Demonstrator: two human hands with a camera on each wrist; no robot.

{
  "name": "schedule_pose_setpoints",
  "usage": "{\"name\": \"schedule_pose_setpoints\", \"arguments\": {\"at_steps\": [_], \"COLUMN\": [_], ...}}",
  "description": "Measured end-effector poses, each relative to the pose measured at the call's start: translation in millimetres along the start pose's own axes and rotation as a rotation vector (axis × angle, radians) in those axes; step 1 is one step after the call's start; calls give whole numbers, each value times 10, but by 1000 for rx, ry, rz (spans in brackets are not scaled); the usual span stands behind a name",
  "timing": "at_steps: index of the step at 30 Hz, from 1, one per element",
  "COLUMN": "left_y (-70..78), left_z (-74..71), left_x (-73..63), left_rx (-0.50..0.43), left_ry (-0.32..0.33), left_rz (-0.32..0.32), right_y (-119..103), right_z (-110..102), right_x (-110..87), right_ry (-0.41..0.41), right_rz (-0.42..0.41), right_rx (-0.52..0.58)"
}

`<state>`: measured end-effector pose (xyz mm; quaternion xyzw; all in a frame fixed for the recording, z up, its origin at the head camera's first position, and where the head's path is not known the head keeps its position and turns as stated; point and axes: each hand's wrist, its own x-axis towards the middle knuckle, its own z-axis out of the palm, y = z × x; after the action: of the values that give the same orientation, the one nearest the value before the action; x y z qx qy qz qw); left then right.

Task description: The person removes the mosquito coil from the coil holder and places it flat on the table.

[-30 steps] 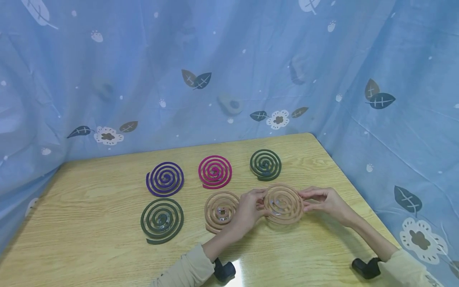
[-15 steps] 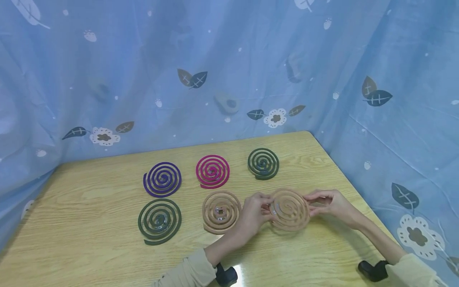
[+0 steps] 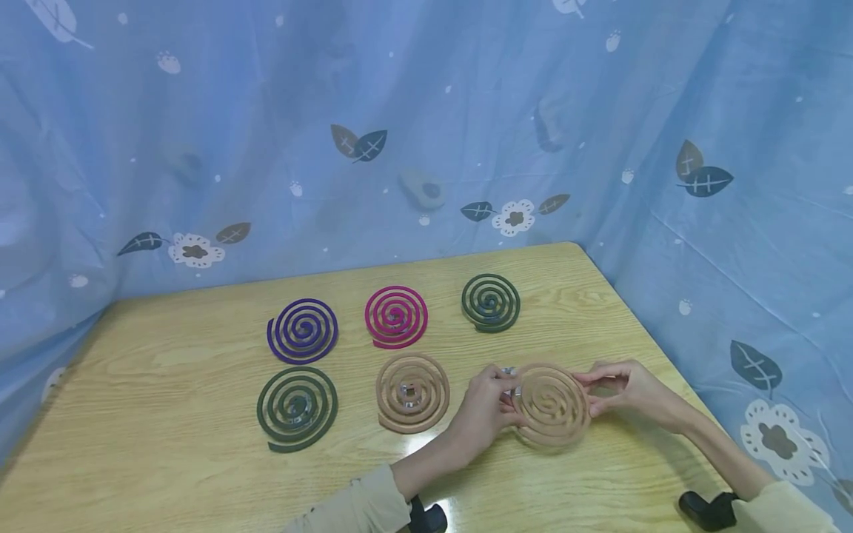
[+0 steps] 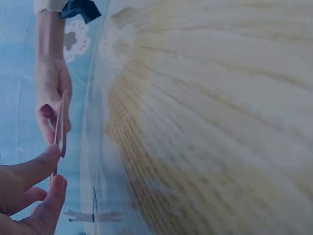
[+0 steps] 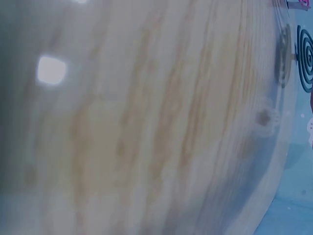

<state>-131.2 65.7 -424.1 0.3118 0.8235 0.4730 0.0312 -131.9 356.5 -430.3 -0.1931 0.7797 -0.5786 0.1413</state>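
One tan spiral coil (image 3: 548, 402), lower right of frame, edge pinched by left hand (image 3: 483, 411), opposite edge pinched by right hand (image 3: 631, 389).

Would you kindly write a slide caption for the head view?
Left hand and right hand hold a tan mosquito coil over a wood-grain table, with five more coils nearby.

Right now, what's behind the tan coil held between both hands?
Through the gaps in the tan coil, wooden tabletop shows. Whatever its rings cover can't be seen, including any parts of the left hand and right hand behind its edge.
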Motion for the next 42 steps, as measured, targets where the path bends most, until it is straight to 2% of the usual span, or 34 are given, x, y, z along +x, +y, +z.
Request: {"name": "schedule_pose_setpoints", "arguments": {"at_steps": [5,10,20,26,30,35,42], "left_y": [32,31,61,97,113,136,158], "left_z": [18,57,118,170,205,249,305], "left_x": [7,11,39,95,143,192,247], "left_rx": [-13,18,105,105,147,179,231], "left_ry": [-26,-60,-60,-55,-32,-15,-18], "left_rz": [-7,-33,-2,-21,-12,-7,-21], "right_y": [23,36,83,106,117,128,168], "right_z": [-36,-69,-139,-182,-220,-264,-322], "right_x": [-45,-70,-113,-149,-188,-224,-228], "right_ry": [-40,-80,-140,-137,-130,-109,-81], "right_rz": [-1,-14,-40,-28,3,22,0], "right_rx": [-2,13,91,158,186,164,101]}}
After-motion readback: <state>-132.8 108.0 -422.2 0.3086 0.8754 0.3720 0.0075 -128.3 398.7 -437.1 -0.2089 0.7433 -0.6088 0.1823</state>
